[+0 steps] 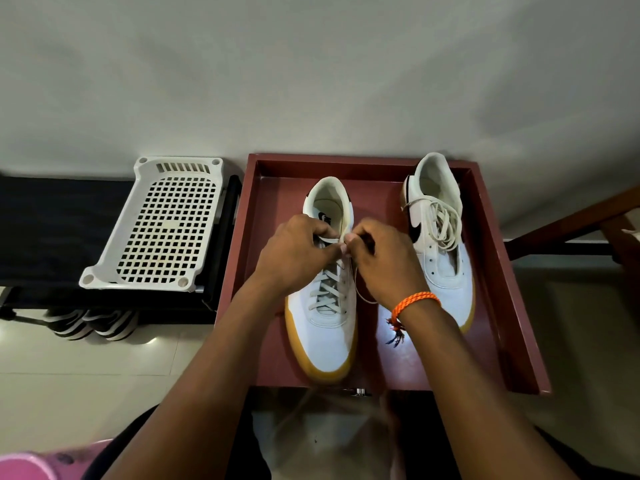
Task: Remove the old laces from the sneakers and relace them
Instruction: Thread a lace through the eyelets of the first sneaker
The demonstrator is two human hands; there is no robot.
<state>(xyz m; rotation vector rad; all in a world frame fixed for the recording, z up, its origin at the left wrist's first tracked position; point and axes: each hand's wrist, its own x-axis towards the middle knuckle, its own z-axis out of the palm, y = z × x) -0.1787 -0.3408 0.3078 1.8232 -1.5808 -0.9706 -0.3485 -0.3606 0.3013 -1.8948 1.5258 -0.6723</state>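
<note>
Sneakers, two in number, stand side by side with toes toward me in a dark red tray [498,258]. My left hand [294,254] and my right hand [384,261] meet over the top eyelets of the left sneaker [322,334], each with fingers curled and pinching an end of its lace [325,289]. That lace already runs in crossed rows up the front of the shoe, and a slack loop of it hangs beside my right hand. I judge this shoe to be nearly relaced, with only the last eyelets or the knot left to finish; whether the lace is the new or the old one cannot be told.

The right sneaker [446,289] shows bare eyelets, and a loose lace [443,220] lies bundled over its opening, touching the tongue. In my judgement, this shoe is yet to be threaded, so roughly half the task remains.

Count: two sneakers, two laces, one tray, two hands. An orange cord bracelet [414,303] circles my right wrist. One white perforated basket [159,230] lies upside down on a dark stand to the left of the tray.
</note>
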